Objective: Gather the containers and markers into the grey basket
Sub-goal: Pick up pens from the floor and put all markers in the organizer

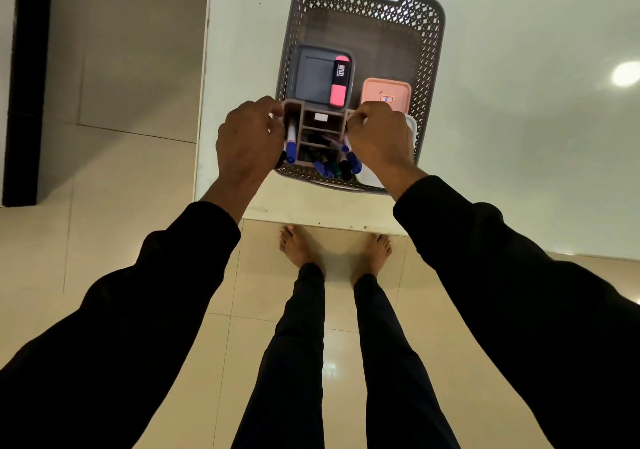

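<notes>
Over the near end of the grey basket (363, 12), both hands, left hand (247, 140) and right hand (381, 136), grip a compartmented marker organizer (317, 126) by its sides, fingers curled; the pink highlighter's (340, 81) label is unreadable.

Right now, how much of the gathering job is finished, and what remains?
Done: the dark grey container with a pink highlighter on it and the pink container lie inside the grey basket.

In hand: the left hand and right hand grip the marker organizer over the basket's near end.

Left: setting it down; nothing else shows on the table.
</notes>
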